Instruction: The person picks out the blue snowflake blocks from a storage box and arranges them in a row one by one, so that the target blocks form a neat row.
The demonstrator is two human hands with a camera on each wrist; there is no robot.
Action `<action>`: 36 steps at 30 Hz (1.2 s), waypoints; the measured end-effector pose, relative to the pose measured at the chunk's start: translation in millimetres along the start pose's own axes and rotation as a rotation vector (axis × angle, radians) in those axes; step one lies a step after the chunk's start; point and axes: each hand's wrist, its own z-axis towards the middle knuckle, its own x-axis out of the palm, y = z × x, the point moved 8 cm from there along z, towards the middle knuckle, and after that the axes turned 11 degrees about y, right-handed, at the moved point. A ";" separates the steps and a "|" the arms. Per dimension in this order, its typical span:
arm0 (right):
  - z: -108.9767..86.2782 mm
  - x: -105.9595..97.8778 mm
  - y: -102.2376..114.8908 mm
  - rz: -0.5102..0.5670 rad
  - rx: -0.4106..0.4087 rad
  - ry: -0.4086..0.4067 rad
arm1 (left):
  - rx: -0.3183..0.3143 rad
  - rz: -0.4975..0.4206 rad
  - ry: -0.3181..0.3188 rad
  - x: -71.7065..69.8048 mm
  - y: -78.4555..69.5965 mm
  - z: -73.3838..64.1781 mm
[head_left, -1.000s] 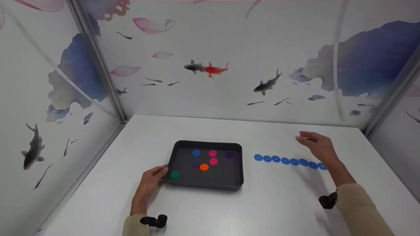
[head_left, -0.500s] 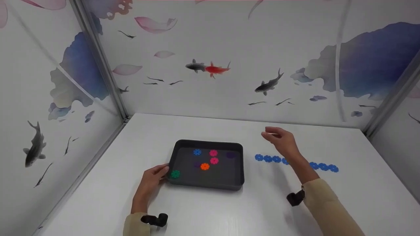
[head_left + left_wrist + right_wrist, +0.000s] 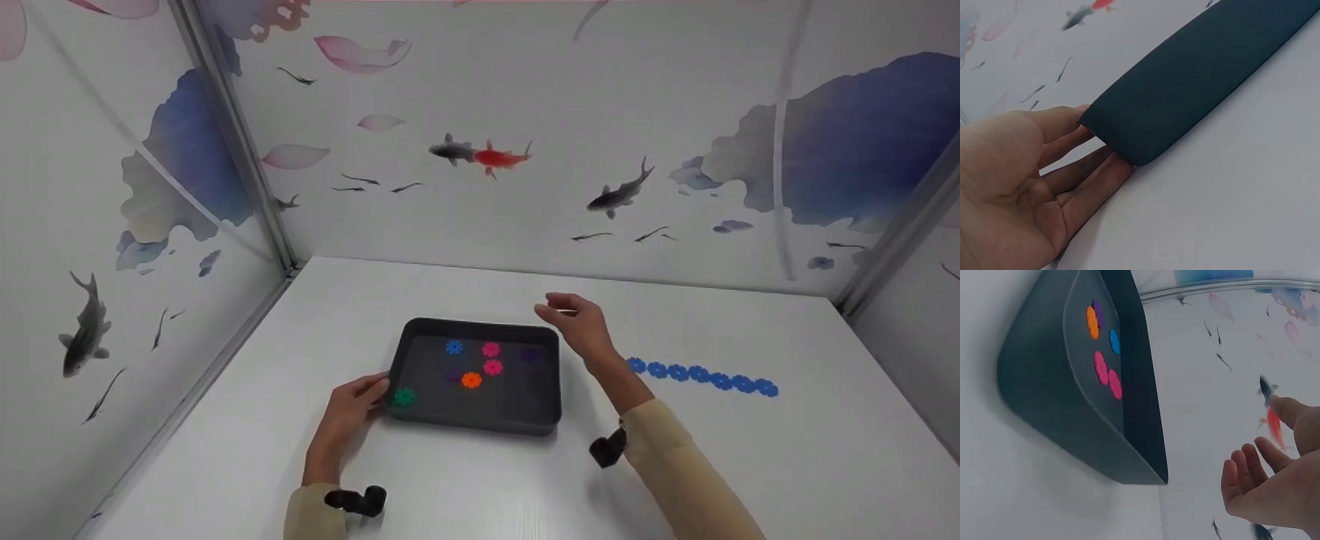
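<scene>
A dark grey rectangular tray (image 3: 517, 405) sits on the white table. My left hand (image 3: 346, 409) grips its left end; in the left wrist view the thumb lies at the rim and the fingers at the lower corner of the tray wall (image 3: 1174, 84). Inside lie small flower-shaped plastic discs: a blue disc (image 3: 454, 347), two pink discs (image 3: 492, 367), an orange disc (image 3: 471, 380), a green disc (image 3: 404, 396) and two dark purple discs (image 3: 529, 354). Above the tray's far right corner hovers my right hand (image 3: 581, 326), fingers loosely bent, nothing held.
To the right of the tray, a row of several blue flower-shaped discs (image 3: 699, 373) stretches across the table (image 3: 750, 465); the right forearm may hide its left end. Printed wall panels (image 3: 525, 225) stand behind and at both sides.
My right hand has moved left from above the right part of the blue row to the tray's far right corner. The left hand keeps its grip; the discs have not visibly moved.
</scene>
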 end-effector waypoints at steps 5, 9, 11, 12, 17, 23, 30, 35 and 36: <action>7.3 32.7 1.0 0.048 0.030 0.007 | 0.015 -0.078 0.004 -0.4 0.0 -0.4; 13.5 56.5 1.3 0.085 0.074 0.011 | 0.016 -0.069 -0.003 -2.2 -0.2 -1.0; 17.1 67.2 0.4 0.096 0.101 0.012 | 0.015 -0.059 -0.003 -2.9 0.1 -0.8; 19.0 72.3 -0.3 0.098 0.109 0.011 | 0.014 -0.054 -0.003 -3.2 0.1 -0.7; 27.6 96.4 -7.1 0.100 0.129 0.023 | 0.014 -0.047 -0.005 -3.5 0.3 0.5; 34.0 116.8 -19.5 0.038 0.146 0.008 | 0.029 -0.031 0.000 -1.6 -1.7 0.4; 43.8 129.2 -26.6 -0.054 0.139 -0.002 | 0.034 -0.011 0.003 0.0 -4.0 0.0; 49.8 137.5 -26.6 -0.151 0.096 0.013 | 0.046 -0.035 -0.001 -0.9 -2.5 0.7; 50.4 138.8 -26.6 -0.162 0.092 0.013 | 0.045 -0.029 -0.004 -1.2 -2.2 0.7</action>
